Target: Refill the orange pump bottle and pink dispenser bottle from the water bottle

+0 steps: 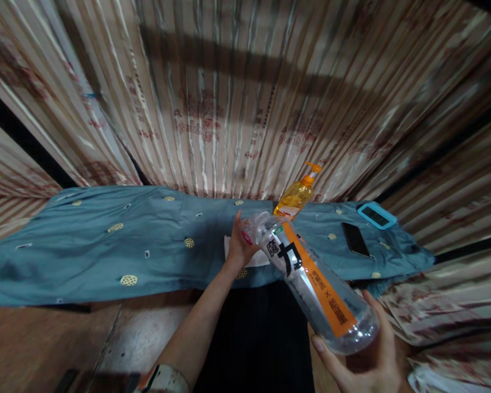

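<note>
A large clear plastic bottle (pixel 311 278) with an orange strip and black characters on its label slants across the view, mouth to the upper left. My right hand (pixel 364 349) grips its rounded base. At the bottle's neck, my left hand (pixel 242 245) is closed round a small clear container (pixel 253 225) with a pink patch. The container meets or overlaps the bottle's mouth; whether liquid passes between them is too blurred to tell. Under my left hand lies a white sheet or cloth (pixel 259 259), partly covered. Just behind the bottle stands an amber pump bottle (pixel 294 197) with an orange pump head.
A teal cloth with yellow motifs (pixel 90 251) covers the long, narrow table. On its right part lie a black phone (pixel 355 239) and a blue-framed device with a dark screen (pixel 376 215). Patterned curtains (pixel 229 109) hang close behind and at both sides.
</note>
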A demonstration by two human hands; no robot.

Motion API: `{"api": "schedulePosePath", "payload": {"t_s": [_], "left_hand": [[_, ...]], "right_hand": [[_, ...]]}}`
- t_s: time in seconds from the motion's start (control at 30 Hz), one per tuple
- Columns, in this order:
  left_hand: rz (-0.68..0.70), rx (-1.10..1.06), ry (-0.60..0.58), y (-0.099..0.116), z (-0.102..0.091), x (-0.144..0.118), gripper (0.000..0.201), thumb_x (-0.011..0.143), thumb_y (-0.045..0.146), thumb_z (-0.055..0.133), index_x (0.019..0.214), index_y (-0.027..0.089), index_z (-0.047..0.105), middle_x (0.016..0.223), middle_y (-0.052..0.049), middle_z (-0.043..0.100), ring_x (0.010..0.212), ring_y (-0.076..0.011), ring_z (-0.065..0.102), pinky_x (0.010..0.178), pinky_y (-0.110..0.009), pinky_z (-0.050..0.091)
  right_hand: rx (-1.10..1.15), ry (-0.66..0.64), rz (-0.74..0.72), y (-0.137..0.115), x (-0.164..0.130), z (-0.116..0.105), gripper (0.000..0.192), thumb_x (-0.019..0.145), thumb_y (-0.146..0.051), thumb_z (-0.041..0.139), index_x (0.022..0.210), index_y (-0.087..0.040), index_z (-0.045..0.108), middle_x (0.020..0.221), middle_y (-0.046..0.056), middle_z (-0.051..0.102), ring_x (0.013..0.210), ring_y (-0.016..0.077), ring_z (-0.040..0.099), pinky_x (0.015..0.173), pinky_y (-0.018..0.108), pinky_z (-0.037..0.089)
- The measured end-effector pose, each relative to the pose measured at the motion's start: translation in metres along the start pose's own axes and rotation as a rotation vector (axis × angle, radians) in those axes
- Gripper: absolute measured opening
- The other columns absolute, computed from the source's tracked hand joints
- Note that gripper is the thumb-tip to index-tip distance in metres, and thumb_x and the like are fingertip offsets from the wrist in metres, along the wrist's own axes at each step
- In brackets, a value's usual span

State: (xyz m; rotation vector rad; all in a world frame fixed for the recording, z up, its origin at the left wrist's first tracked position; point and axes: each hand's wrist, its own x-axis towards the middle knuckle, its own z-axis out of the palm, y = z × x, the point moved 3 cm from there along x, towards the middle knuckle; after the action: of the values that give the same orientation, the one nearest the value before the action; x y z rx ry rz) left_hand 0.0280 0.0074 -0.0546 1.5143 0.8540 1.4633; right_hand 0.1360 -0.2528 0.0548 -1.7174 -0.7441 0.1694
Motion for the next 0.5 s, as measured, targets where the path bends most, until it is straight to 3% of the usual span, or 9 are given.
{"api": "schedulePosePath", "payload": {"t_s": [0.3,0.5], "left_hand": [[0.020,0.045,0.004,-0.0021,-0.0017,0.0001,0.113,0.056,0.031,0.092,0.151,0.023,0.032,0.130,-0.015,0.065,0.119,-0.0321,0.065,0.109,-0.051,0.047],[0.051,0.067,-0.010,-0.0051,-0.0008,-0.0002,0.112,0.060,0.033,0.090,0.152,0.024,0.027,0.131,-0.015,0.064,0.118,-0.0323,0.065,0.107,-0.054,0.050]], "right_hand": [[0.022,-0.015,0.053,-0.0026,0.0016,-0.0005,0.116,0.055,-0.058,0.087,0.153,-0.020,0.037,0.149,0.019,0.048,0.131,0.0416,0.051,0.109,0.064,0.040],[-0.005,-0.003,0.012,-0.0020,0.0046,-0.0025,0.112,0.057,-0.056,0.086,0.151,-0.016,0.040,0.148,0.019,0.050,0.128,0.0392,0.053,0.104,0.055,0.045]]}}
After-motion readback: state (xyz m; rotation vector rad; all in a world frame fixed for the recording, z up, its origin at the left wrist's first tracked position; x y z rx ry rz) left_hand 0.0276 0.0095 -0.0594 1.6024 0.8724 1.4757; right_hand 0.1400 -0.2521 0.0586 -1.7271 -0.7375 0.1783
